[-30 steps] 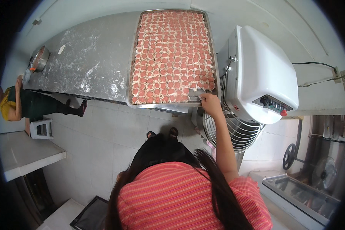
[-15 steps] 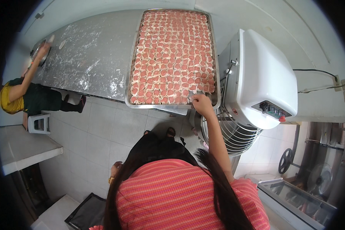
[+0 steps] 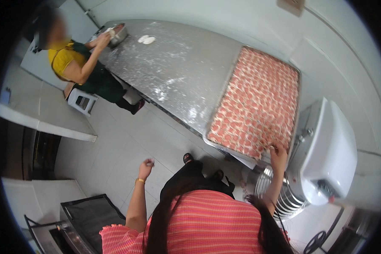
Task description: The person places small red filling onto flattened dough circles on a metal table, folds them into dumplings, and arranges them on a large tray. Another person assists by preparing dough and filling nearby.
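My right hand [image 3: 278,153] reaches over the near right corner of a large metal tray [image 3: 237,155]. Its fingers are bent down and closed at the last row of small open-topped dumplings [image 3: 256,101] with pink meat filling. What sits between those fingertips is hidden. The dumplings stand packed side by side over nearly the whole tray. Away from the table, my left hand [image 3: 145,168] is raised over the floor at my left side. Its fingers are curled in, with nothing visible in them, and a yellow band circles that wrist.
The tray lies on a floured steel table [image 3: 178,72]. At its far left a person [image 3: 78,63] works over a metal bowl [image 3: 117,35], near pale dough pieces [image 3: 147,39]. A white mixer [image 3: 328,156] stands close on the right. A stool [image 3: 81,100] is behind the person.
My view has turned left, so the tray and mixer appear farther right. My left hand has come up from beside my leg. My right hand stays at the tray's near right corner.
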### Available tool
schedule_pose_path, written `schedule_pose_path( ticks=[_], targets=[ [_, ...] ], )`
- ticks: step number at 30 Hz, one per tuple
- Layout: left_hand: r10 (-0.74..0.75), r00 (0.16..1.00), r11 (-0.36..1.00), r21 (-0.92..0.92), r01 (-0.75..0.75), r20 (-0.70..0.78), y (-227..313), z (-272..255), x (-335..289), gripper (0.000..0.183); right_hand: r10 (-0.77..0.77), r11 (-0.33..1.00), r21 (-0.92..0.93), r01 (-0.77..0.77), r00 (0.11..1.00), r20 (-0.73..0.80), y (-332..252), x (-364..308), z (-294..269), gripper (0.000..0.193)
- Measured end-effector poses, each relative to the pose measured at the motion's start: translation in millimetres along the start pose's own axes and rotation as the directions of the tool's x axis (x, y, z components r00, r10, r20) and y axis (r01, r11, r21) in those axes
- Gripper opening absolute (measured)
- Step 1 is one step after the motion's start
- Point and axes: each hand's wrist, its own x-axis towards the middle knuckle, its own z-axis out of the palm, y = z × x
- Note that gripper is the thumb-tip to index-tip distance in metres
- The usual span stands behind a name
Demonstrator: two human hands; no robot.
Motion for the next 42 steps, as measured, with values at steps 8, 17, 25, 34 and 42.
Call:
schedule_pose_path(
  ticks=[8,17,25,34,42],
  targets=[
    [0.320,0.908,0.851,-0.341,-0.401,-0.270,135,-55,139,0.025,-0.143,0.970,0.213,0.119,0.984,0.101,-99,45,81,0.025],
    [0.492,0.821,0.730,-0.378,-0.570,-0.288,192,-121,321,0.027,-0.061,0.983,0.184,0.020,0.974,0.220,-230,105,281,0.022],
    [0.567,0.808,0.789,-0.178,-0.588,-0.158,196,-187,397,0.026,-0.185,0.982,-0.018,0.190,0.969,0.165,-295,132,403,0.031],
    [0.542,0.803,0.765,-0.249,-0.594,-0.249,188,-180,415,0.021,-0.236,0.932,-0.306,0.196,0.967,-0.099,-246,136,439,0.045],
    [0.503,0.835,0.829,-0.149,-0.540,-0.224,192,-177,423,0.016,-0.344,0.887,-0.359,0.289,0.934,-0.100,-237,126,446,0.044]
  ],
)
